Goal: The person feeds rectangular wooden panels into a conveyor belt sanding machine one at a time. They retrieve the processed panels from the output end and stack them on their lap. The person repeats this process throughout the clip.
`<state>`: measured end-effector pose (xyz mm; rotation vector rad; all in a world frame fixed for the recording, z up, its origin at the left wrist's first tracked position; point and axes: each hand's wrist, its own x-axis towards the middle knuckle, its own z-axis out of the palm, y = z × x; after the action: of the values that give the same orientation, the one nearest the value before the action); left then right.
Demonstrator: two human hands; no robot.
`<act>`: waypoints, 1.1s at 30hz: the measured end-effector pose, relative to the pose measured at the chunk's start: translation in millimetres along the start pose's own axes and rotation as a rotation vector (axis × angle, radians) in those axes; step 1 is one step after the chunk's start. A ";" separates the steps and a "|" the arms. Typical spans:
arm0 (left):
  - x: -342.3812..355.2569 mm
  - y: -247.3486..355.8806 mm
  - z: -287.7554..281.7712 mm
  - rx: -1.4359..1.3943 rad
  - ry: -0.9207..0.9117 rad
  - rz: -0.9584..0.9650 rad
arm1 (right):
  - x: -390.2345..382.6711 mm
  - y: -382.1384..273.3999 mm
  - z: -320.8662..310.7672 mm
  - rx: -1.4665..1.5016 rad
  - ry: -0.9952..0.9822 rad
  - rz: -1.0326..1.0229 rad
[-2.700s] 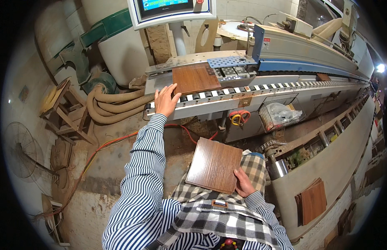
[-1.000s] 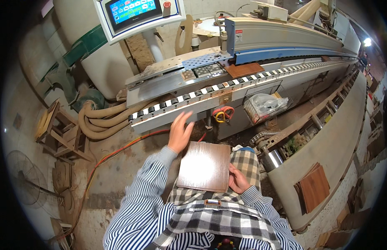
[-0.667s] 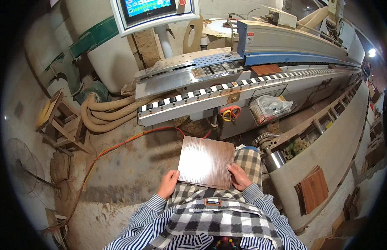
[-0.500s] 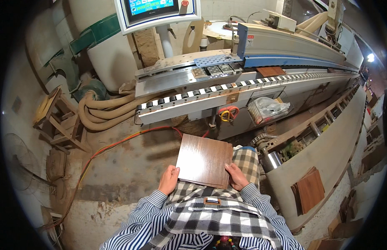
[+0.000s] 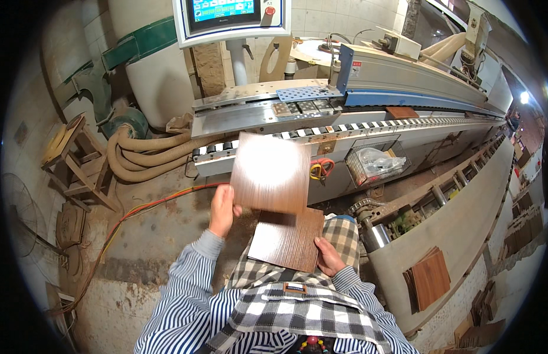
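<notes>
My left hand grips a brown wood-grain panel by its lower left corner and holds it up in front of the machine's roller rail. Strong glare whitens the panel's upper part. On my lap rests another wood-grain panel, partly overlapped by the raised one. My right hand is closed on the right edge of this lap panel, thumb on top; its other fingers are mostly hidden beneath. Whether more panels lie under it I cannot tell.
Ahead runs a long machine with a roller rail; a brown panel lies in it. Orange-handled scissors and a wire basket hang on its front. A conveyor at right carries stacked panels. Hoses lie left.
My left hand has lifted one panel off the others, up and away from my lap. My right hand stays at the panel on my lap. The panel in the machine has moved rightward.
</notes>
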<state>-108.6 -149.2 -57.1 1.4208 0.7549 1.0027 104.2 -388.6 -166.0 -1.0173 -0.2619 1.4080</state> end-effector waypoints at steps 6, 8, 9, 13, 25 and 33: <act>97.0 18.7 7.6 0.128 0.021 -0.048 | -5.8 -6.3 4.5 0.010 0.003 0.011; 116.6 16.6 3.7 0.345 0.033 0.130 | -4.1 -7.1 6.1 0.008 -0.008 0.011; 133.4 -2.1 -7.5 0.500 0.021 0.275 | -2.6 -8.3 7.8 0.001 -0.017 0.019; 131.9 31.3 11.2 1.062 0.025 0.348 | -3.5 -3.6 1.1 0.013 -0.002 0.019; 181.6 32.2 32.5 1.246 0.158 0.394 | -3.0 -6.7 3.4 0.016 -0.010 0.014; 183.8 22.2 25.2 1.106 0.031 0.348 | -4.0 -8.6 3.7 0.042 -0.012 0.040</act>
<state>-10.8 1.9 -7.2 2.5524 1.1965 0.8750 106.7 -389.2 -156.2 -0.9847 -0.2203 1.4503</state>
